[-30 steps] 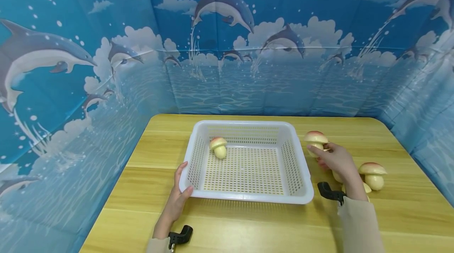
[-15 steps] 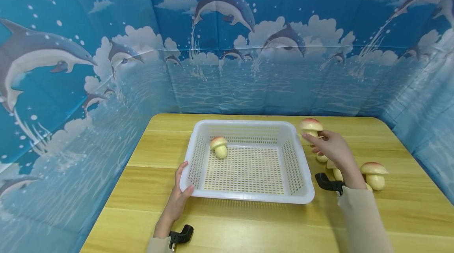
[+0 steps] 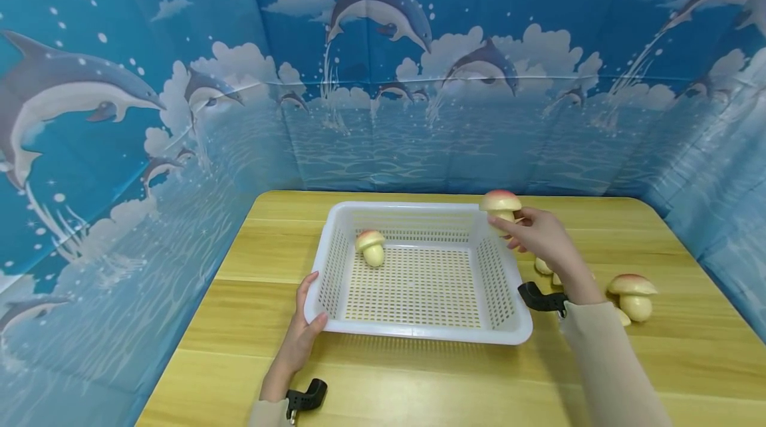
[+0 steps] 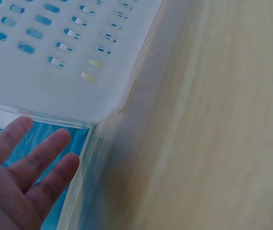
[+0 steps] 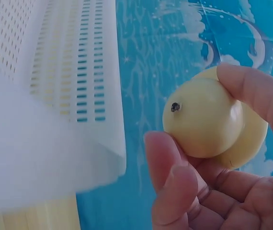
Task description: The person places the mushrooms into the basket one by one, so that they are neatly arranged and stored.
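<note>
head view: the right hand [image 3: 541,234] holds a mushroom [image 3: 500,202] up by the far right corner of a white basket [image 3: 413,330]; its grip pinches the stem between thumb and fingers, cap upward. the right wrist view shows that stem nearly end-on, with a dark spot on its base, and a gap between the mushroom and the basket wall. the left hand [image 3: 298,334] straddles the basket's near left corner, thumb at the front rim; its grip is spread, with straight fingers in the left wrist view. inside the basket, toward the far left, a second mushroom [image 3: 372,251] lies tilted. to the right of the basket, a third mushroom [image 3: 632,297] rests on the tabletop [image 3: 419,380], and other mushrooms [image 3: 542,266] show only in part nearby. a blue dolphin curtain [image 3: 383,141] hangs behind the tabletop and along its sides. each wrist wears a black mount [image 3: 541,298].
</note>
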Motion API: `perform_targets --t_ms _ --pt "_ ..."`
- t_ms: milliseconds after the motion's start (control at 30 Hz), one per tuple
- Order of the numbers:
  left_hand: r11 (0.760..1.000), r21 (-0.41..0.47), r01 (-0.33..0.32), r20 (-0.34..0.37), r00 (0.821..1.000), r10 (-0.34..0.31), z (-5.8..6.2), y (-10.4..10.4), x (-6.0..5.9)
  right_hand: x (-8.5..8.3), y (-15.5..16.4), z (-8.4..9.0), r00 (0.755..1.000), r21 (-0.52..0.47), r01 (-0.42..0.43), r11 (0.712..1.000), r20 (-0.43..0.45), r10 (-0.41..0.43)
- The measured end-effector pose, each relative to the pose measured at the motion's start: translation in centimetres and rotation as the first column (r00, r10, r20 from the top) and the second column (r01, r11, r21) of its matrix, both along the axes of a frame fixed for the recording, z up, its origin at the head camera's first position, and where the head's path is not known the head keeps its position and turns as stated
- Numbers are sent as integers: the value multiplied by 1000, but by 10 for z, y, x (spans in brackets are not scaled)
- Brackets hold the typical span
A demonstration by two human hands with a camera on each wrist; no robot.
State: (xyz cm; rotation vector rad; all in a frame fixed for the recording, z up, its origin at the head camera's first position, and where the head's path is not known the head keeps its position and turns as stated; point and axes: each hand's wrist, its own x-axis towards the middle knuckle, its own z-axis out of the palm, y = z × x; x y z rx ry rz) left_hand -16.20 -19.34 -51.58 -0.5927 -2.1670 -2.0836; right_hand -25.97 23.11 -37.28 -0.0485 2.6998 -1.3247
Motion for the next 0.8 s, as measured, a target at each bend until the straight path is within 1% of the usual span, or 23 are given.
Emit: perform_targets --t_ms 200,367,600,800 --pt "1000 2 -1 -4 1000 1 1 0 0 -4 -11 0 999 29 -43 999 -11 43" --pt "1000 -1 -5 4 1000 5 0 1 1 -8 -22 5 996 54 -82 995 -25 83" --pt "1000 10 -3 2 1000 3 1 0 1 -14 -36 13 991 29 -124 992 -54 125" --pt "1000 7 -2 1 1000 2 1 1 0 -21 -47 12 984 18 -166 986 -61 167"
